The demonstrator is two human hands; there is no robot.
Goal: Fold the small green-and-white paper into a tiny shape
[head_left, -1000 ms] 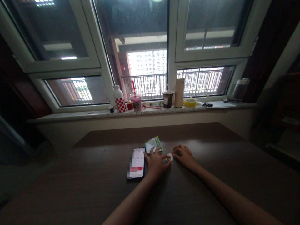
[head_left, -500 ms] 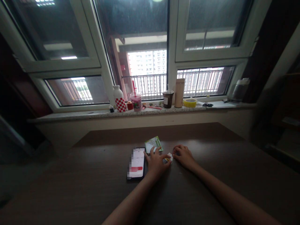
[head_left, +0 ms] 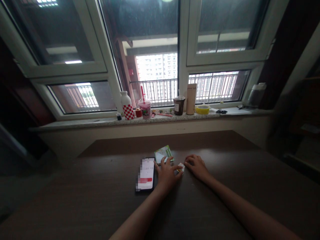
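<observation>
So the left hand (head_left: 166, 174) has its thumb and index finger nearly closed on a little white piece (head_left: 181, 168), other fingers fanned out. Right hand (head_left: 197, 167) is loosely curled just right of that pinch; can't tell if its fingertips touch the piece or hold anything.

Count: two hands, one piece, one phone (head_left: 147, 175) just left of the pinching hand, one green-and-white packet (head_left: 163, 152) right past its fingertips.

The piece itself is small, pale, with a yellow-orange patch, partly covered by fingers.
</observation>
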